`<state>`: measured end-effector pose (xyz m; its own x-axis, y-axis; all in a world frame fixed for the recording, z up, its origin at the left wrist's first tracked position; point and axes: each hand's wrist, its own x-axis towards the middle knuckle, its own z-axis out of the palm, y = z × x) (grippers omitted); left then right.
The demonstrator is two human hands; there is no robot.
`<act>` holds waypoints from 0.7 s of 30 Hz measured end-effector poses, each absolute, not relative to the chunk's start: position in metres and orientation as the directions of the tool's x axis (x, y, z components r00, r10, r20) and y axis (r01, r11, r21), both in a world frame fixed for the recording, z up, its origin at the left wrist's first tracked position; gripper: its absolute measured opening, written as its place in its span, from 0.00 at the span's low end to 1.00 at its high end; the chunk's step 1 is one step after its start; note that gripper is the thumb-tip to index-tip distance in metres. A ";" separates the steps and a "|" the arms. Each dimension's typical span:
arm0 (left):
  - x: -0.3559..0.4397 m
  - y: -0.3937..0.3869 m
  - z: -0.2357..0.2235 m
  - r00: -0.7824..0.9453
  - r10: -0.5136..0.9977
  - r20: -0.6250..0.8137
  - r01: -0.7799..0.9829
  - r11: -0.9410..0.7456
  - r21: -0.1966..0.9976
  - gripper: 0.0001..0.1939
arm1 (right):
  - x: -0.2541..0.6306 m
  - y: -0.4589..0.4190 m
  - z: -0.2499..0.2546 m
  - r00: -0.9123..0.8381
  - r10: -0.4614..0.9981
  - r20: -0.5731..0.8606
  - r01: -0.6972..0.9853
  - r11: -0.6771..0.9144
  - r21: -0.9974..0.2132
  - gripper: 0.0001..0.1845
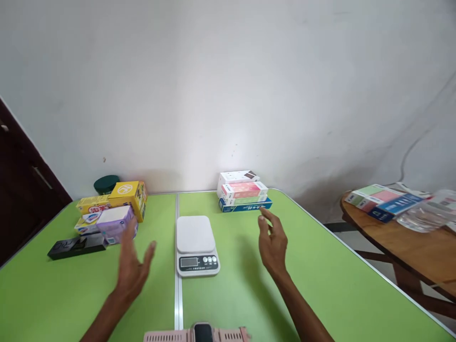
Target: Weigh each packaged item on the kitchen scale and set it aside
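A white kitchen scale (195, 235) with a dark display strip lies near the middle of the green table. To its left, my left hand (131, 266) hovers with fingers and thumb apart, holding nothing; its fingertips overlap the view of a purple-and-white pack (113, 224). My right hand (273, 242) is raised right of the scale, fingers slightly bent and apart, with nothing in it. Just beyond it are stacked boxes: a blue one (245, 206) at the bottom, a pink one (244, 190) above, and a white box (237, 177) behind.
At the back left stand a yellow box (128, 197), a dark green lid (107, 184) and a long black box (76, 245). A pink-strapped smartwatch (203, 332) lies at the near edge. On the right, a wooden table (427, 251) bears toothpaste-style boxes (384, 199) and a clear plastic container (427, 213).
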<state>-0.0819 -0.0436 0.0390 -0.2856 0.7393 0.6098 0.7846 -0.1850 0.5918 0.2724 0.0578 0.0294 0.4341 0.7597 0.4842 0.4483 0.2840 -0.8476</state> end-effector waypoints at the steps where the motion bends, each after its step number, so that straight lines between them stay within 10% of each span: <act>1: -0.055 -0.028 0.036 -0.228 0.799 0.556 0.734 -0.234 0.637 0.36 | 0.290 0.072 0.025 0.474 0.744 0.471 0.461 0.246 -0.853 0.35; 11: 0.134 0.153 0.054 -0.001 1.000 0.007 0.416 -0.006 0.910 0.51 | 0.340 0.208 0.024 0.499 0.791 0.353 0.405 0.147 -0.902 0.55; 21: 0.157 0.157 0.061 -0.056 0.998 0.018 0.354 0.003 0.935 0.53 | 0.331 0.165 0.039 0.473 0.805 0.358 0.424 0.149 -0.893 0.46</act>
<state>0.1565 0.1570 0.0608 -0.0564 0.9982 0.0185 0.3544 0.0028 0.9351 0.3312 0.1647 0.0392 0.4725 0.8052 0.3584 0.4243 0.1486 -0.8932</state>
